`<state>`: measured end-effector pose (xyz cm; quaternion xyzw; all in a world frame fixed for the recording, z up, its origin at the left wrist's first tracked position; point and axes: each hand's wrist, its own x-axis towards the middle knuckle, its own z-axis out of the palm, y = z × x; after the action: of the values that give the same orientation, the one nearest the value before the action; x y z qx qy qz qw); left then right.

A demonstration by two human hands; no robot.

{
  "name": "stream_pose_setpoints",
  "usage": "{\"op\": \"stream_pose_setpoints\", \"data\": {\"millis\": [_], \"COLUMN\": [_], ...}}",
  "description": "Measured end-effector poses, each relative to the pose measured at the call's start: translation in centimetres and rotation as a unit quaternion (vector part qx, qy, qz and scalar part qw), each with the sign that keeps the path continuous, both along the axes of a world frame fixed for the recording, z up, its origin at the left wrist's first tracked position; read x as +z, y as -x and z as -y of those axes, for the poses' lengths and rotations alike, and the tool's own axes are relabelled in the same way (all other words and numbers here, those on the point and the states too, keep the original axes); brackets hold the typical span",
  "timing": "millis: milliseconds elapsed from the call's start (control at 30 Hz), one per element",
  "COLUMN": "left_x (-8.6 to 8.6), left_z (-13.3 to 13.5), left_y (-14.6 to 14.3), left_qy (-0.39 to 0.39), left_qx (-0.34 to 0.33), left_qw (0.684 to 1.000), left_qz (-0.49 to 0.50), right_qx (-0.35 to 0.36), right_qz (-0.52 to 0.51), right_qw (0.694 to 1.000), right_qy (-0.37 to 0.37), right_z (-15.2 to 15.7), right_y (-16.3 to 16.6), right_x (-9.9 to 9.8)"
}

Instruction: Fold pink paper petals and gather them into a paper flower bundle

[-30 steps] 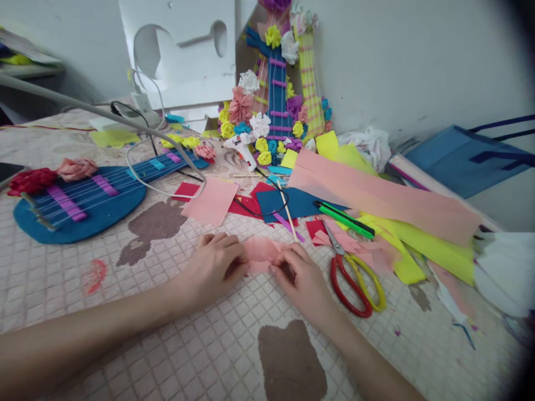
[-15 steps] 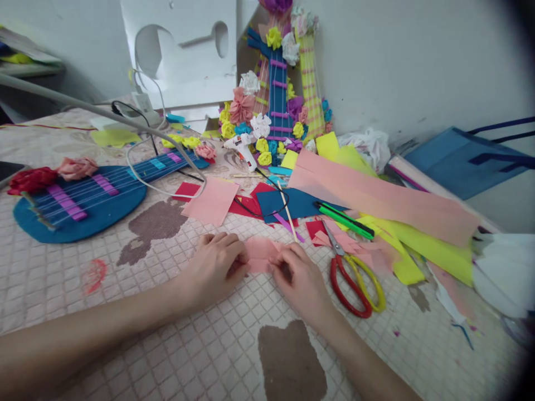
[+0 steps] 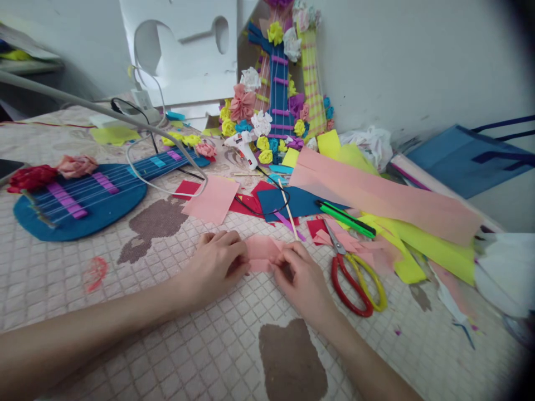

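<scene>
Both my hands pinch a small pink paper piece (image 3: pixel 261 250) low over the tiled tabletop (image 3: pixel 175 334). My left hand (image 3: pixel 215 264) grips its left end with curled fingers. My right hand (image 3: pixel 303 278) holds the right end, fingers closed. Red and yellow scissors (image 3: pixel 355 275) lie just right of my right hand. A thin wooden stick (image 3: pixel 288 209) lies behind the paper.
A blue paper guitar (image 3: pixel 83 195) with paper roses lies at the left. Upright decorated guitars (image 3: pixel 278 83) lean on the wall behind a glue gun (image 3: pixel 244 147). Pink paper sheets (image 3: pixel 376 192), yellow sheets, a green marker (image 3: pixel 345 218) and a blue bag (image 3: pixel 468 159) fill the right.
My hands and the pink paper stay almost still; only the view has shifted slightly.
</scene>
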<state>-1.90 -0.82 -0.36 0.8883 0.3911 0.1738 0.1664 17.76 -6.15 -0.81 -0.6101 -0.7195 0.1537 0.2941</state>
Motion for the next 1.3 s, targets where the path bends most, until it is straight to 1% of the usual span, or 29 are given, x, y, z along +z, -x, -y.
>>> {"op": "stream_pose_setpoints", "data": {"millis": [200,367,667,867,1033,1200,1300], "left_x": [-0.21,-0.07,0.19,-0.06,-0.18,-0.2,-0.21], "left_z": [-0.06,-0.05,0.03,0.2,0.3,0.25,0.25], "left_y": [-0.06,-0.2,-0.2,-0.22,-0.38,-0.53,-0.49], "left_qy": [0.003,-0.003,0.021,0.002,-0.002,0.002,0.008], "left_qx": [0.006,0.005,0.008,0.007,0.019,0.022,0.03], "left_qw": [1.0,1.0,1.0,1.0,0.999,0.999,0.999], "left_qz": [-0.002,-0.002,-0.016,-0.028,-0.037,-0.031,-0.018], "right_qx": [-0.003,-0.005,-0.009,-0.005,-0.01,-0.02,-0.022], "right_qz": [0.004,0.007,0.016,0.017,0.029,0.033,0.014], "right_qw": [1.0,1.0,1.0,0.999,0.999,0.999,0.999], "right_qy": [0.01,0.017,0.017,0.027,0.028,0.031,0.034], "right_z": [-0.05,-0.09,-0.11,-0.15,-0.15,-0.17,-0.2], "right_y": [0.09,0.08,0.11,0.06,0.14,0.29,0.24], "right_x": [0.04,0.09,0.05,0.08,-0.05,-0.15,-0.13]}}
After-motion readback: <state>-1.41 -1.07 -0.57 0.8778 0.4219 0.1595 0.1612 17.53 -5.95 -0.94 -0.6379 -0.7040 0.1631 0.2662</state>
